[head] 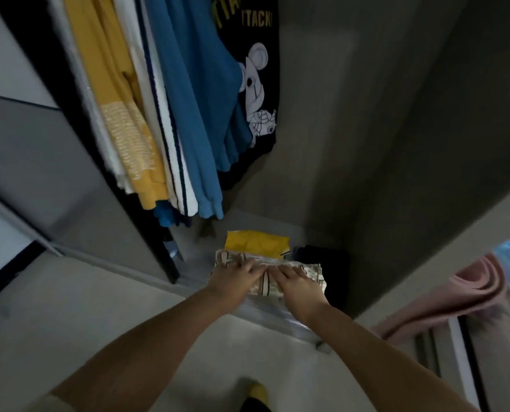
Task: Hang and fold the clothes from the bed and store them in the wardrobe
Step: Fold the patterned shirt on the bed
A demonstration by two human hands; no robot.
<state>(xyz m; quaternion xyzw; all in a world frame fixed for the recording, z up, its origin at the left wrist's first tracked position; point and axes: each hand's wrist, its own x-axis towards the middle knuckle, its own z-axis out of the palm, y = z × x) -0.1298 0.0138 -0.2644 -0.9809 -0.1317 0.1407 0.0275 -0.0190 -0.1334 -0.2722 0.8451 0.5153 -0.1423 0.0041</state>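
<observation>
From my head camera I look down into the open wardrobe (366,144). Both my hands lie flat on a folded cream patterned garment (267,276) at the front of the wardrobe floor. My left hand (235,278) presses its left half with fingers spread and fairly straight; my right hand (299,285) presses the right half the same way. Neither grip closes round the cloth; both stay open, palms down.

The garment's near edge sits just beside the wardrobe's bottom rail (277,316). Behind it, touching, lies a folded yellow garment (256,240), and to the right a dark folded pile (322,260) lies close against it. Left of the stack the wardrobe floor shows bare up to the dark door edge (146,233).

Above hang clothes: a yellow top (119,114), a white piece with dark stripes (164,129), a blue top (188,99) and a black shirt with a cartoon print (259,84). Their hems end well above the folded stack, leaving open room under them. The right inner wall is plain grey.

The floor (128,307) outside is pale. At far right pink cloth (470,289) drapes over an edge.
</observation>
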